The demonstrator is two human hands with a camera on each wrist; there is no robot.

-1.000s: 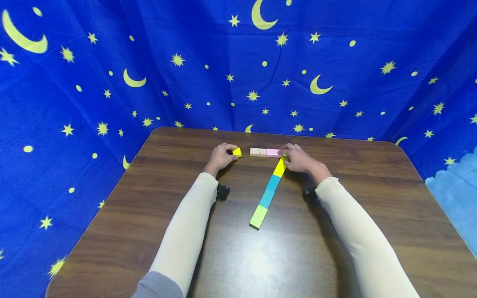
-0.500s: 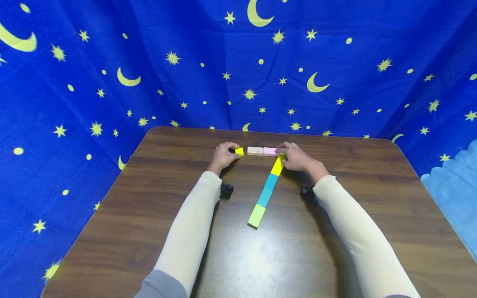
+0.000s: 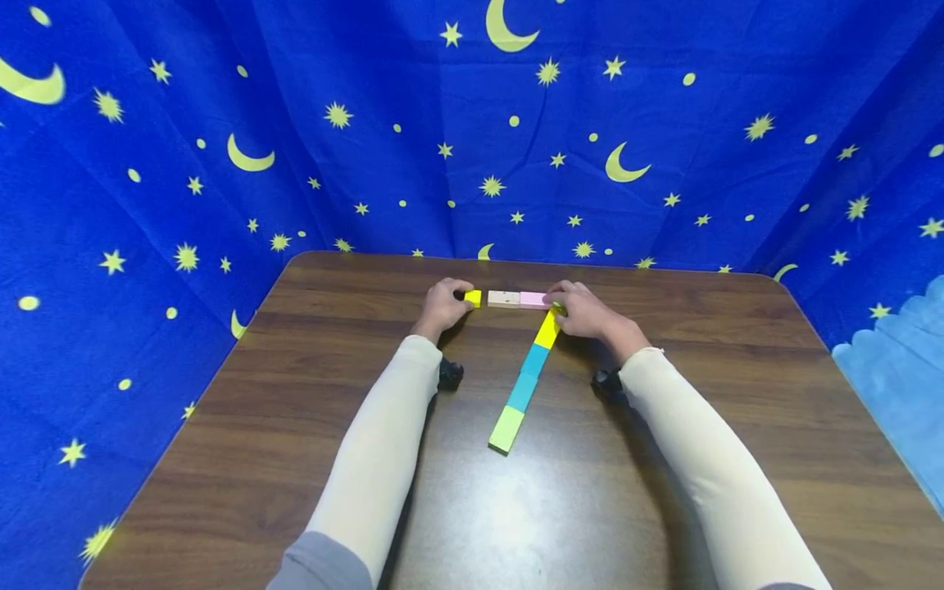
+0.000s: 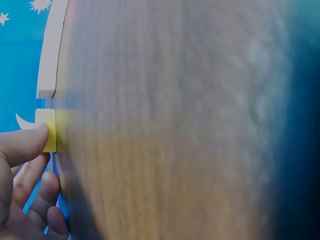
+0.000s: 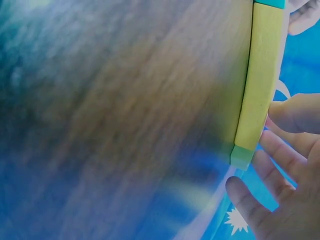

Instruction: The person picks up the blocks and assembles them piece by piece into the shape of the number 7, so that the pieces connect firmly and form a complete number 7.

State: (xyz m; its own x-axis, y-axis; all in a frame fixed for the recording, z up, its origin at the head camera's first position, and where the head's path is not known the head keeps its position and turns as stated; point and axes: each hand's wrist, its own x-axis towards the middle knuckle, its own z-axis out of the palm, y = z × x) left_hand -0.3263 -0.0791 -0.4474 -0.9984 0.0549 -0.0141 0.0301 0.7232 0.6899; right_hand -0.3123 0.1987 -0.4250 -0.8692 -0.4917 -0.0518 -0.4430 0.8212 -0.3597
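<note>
In the head view my left hand [image 3: 442, 305] pinches a small yellow block [image 3: 473, 299] between thumb and fingers. A narrow gap separates it from a bare wood block [image 3: 504, 300]; the left wrist view shows the gap too. Beyond that, a pink block [image 3: 533, 301] continues the line. My right hand [image 3: 583, 311] holds the pink block's right end, partly covering it. Just below the thumb starts a slanted row: a small green block [image 5: 241, 157], a long yellow block [image 3: 547, 330], two blue blocks [image 3: 528, 377] and a light green block [image 3: 506, 429].
The blocks lie on a brown wooden table [image 3: 310, 410], toward its far edge. A blue curtain [image 3: 413, 98] with moons and stars hangs behind and beside it. Pale blue fluffy fabric [image 3: 900, 352] shows at the right.
My left hand has brought the small yellow block closer to the wood block and turned it straighter with the line. My right hand stays at the pink block's end. The head view shifted slightly.
</note>
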